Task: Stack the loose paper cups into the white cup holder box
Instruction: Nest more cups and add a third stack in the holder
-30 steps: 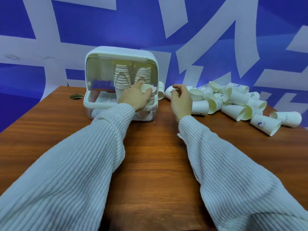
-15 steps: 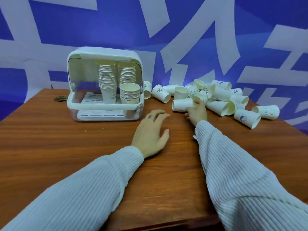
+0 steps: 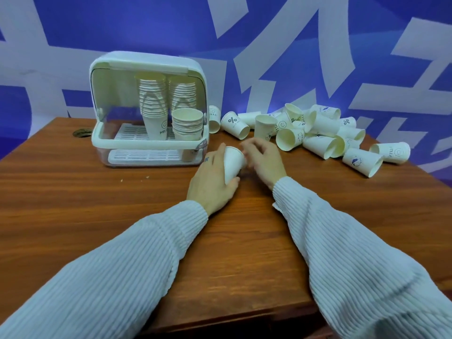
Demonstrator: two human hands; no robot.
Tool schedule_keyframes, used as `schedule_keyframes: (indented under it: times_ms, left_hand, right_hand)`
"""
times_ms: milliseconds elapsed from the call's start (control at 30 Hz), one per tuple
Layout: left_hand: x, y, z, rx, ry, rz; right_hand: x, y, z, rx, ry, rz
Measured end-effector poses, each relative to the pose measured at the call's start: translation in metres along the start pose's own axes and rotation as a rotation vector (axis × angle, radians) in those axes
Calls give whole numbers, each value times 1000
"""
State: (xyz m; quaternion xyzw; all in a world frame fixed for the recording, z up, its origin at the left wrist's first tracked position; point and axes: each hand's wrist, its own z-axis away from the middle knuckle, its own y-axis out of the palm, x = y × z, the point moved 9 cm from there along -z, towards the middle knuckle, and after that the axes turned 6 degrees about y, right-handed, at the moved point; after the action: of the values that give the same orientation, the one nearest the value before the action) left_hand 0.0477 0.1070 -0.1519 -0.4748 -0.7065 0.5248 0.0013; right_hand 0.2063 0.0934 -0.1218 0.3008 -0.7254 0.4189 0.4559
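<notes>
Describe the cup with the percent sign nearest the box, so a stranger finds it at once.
Start at the white cup holder box. Just right of it, cups lie on the table. The one wanted lies second from the box, mouth toward the camera, bearing a bold percent sign.

Counts: 1 white cup holder box (image 3: 146,64), 2 cup stacks (image 3: 154,106) inside, 1 cup (image 3: 233,162) between 2 hands, loose-cup pile (image 3: 318,133) at right, too overlapped for an exact count.
</notes>
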Motion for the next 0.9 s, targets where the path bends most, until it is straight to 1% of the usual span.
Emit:
schedule_keyframes:
  times_ms: [67,100,133,233,333,400,467,533,600,633,667,733,800,867,900]
  left_hand:
    - [6,-4,0,-31,-46,38]
    - [7,-5,0,-36,-61,54]
    - [7,-6,1,-37,-68,66]
    - [6,-7,1,-54,-58,73]
    - [7,-9,1,-72,-54,78]
    - [9,-10,0,-83,-66,86]
    - [9,-13,0,-106,-68,88]
    - [6,-20,2,-160,-57,72]
    - [3,-36,4,-274,-66,44]
    - [3,-46,7,-347,-74,48]
    - [3,-57,10,-415,-86,74]
    - [8,-74,16,-511,-125,166]
    - [19,-86,23,-584,-190,243]
    - [31,-94,31,-630,-247,252]
    - [35,-97,33,-642,-264,245]
  right_hand:
    - [-2,-18,-24,-167,30,119]
    - [-1,-25,-36,-217,56,215]
    - [1,-28,-49,-226,72,326]
    - [6,-24,-79,-158,102,632]
    - [-1,-17,-95,-79,113,809]
    - [-5,-19,-100,-103,106,854]
    - [-3,-25,-98,-180,59,852]
    - [9,-33,-89,-297,-17,811]
    - [29,-44,-73,-446,-92,615]
    - [41,-47,-63,-492,-138,466]
    - [53,-46,-54,-501,-200,321]
    - [85,-34,-38,-434,-321,131]
    - [114,-12,-31,-319,-404,49]
    - [137,15,-30,-192,-448,69]
    - [143,29,-31,-130,-458,120]
